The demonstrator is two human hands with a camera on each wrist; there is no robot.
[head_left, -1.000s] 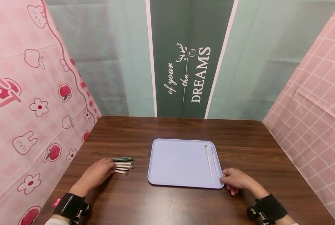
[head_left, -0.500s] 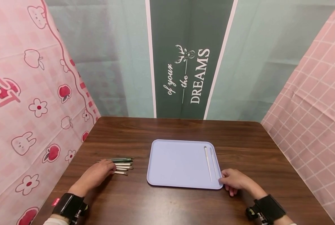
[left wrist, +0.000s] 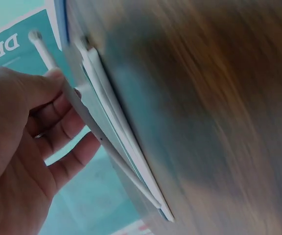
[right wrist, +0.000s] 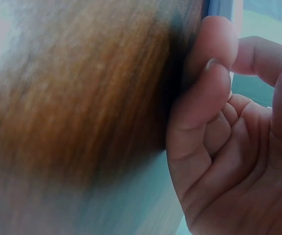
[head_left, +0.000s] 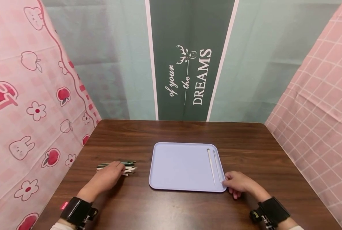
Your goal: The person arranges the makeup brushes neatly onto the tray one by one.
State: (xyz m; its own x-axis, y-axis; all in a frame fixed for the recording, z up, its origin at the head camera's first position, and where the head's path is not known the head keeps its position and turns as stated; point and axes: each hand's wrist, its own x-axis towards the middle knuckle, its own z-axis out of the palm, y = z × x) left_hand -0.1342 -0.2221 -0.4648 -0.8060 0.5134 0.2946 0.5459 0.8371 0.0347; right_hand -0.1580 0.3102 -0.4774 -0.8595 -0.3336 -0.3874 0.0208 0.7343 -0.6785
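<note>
In the left wrist view, my left hand [left wrist: 21, 117] pinches a slim white-handled makeup brush [left wrist: 84, 115], tilted slightly above the other white brushes [left wrist: 124, 134]. Beside these, dark green-handled brushes [head_left: 103, 165] lie at the left of the table, partly hidden under the same hand in the head view. A lilac tray [head_left: 179, 167] lies in the middle. On its right side rest a pale brush [head_left: 211, 167] and a thinner slender tool [head_left: 217, 166], roughly side by side. My right hand [head_left: 239, 183] grips the tray's near right corner between thumb and fingers.
The brown wooden table [head_left: 171, 209] has a green and teal curtain [head_left: 125, 64] behind its far edge. Pink patterned cloths hang at the left [head_left: 44, 134] and right [head_left: 311, 105]. Black camera straps sit on both wrists.
My left hand has moved a little to the right and raised one white brush from the group. The right hand has kept its grip on the tray's corner.
</note>
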